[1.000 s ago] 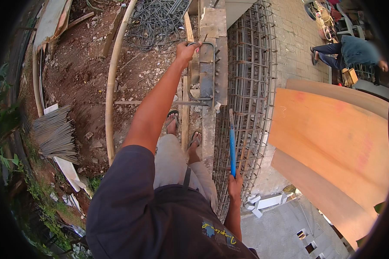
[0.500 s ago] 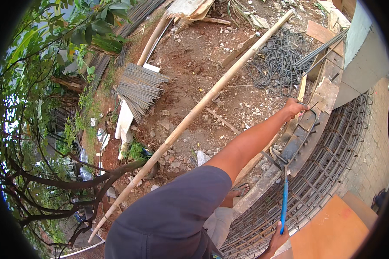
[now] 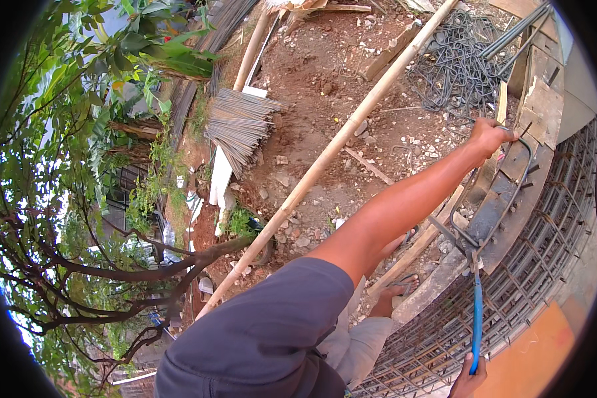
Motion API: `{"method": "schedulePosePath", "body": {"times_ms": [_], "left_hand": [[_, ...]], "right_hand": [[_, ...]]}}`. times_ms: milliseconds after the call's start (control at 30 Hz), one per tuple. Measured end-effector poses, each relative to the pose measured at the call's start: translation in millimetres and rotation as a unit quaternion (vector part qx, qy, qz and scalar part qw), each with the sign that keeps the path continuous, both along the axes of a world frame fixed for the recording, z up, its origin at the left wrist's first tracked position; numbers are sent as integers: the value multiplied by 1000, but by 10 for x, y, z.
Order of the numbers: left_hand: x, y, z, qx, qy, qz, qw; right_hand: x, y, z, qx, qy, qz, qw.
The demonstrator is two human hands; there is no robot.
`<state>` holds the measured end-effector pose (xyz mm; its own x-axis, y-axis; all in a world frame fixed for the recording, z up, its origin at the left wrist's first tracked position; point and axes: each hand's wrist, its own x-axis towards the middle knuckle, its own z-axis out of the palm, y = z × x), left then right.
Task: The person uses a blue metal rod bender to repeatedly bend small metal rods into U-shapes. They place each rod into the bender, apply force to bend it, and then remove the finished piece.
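Observation:
My left hand (image 3: 491, 137), arm stretched out, is closed around the far end of a steel rod bent into a rectangular loop (image 3: 528, 174). The loop lies over a nailed wooden board (image 3: 542, 119) with short metal pegs and a dark metal plate (image 3: 489, 215). At the lower right, my right hand (image 3: 469, 378) grips the end of a long blue-handled bending bar (image 3: 477, 312). The bar's metal head meets the near corner of the loop. My right forearm is mostly outside the picture.
A rebar cage (image 3: 544, 232) runs along the board's right side, beside an orange sheet (image 3: 534, 358). A long bamboo pole (image 3: 331, 152) crosses the rubble. Bent rods (image 3: 458, 63) lie in a heap, and cut rods (image 3: 242, 123) in a bundle. Branches (image 3: 139, 268) fill the left.
The view has shifted, so the scene sits farther right in the picture. Both hands keep their holds on the rod loop and the blue-handled bar.

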<state>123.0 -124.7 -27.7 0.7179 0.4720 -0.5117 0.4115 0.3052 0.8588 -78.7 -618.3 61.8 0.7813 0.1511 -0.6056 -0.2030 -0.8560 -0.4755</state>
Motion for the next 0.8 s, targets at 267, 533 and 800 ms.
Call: {"method": "schedulePosePath", "body": {"times_ms": [267, 533, 800], "left_hand": [[-22, -8, -129, 36, -32, 39, 998], [20, 74, -133, 48, 2, 19, 999], [-52, 165, -273, 97, 9, 12, 995]], "right_hand": [[-14, 72, 25, 33, 9, -15, 999], [114, 303, 293, 31, -27, 20, 999], [601, 193, 377, -65, -46, 89, 993]]}}
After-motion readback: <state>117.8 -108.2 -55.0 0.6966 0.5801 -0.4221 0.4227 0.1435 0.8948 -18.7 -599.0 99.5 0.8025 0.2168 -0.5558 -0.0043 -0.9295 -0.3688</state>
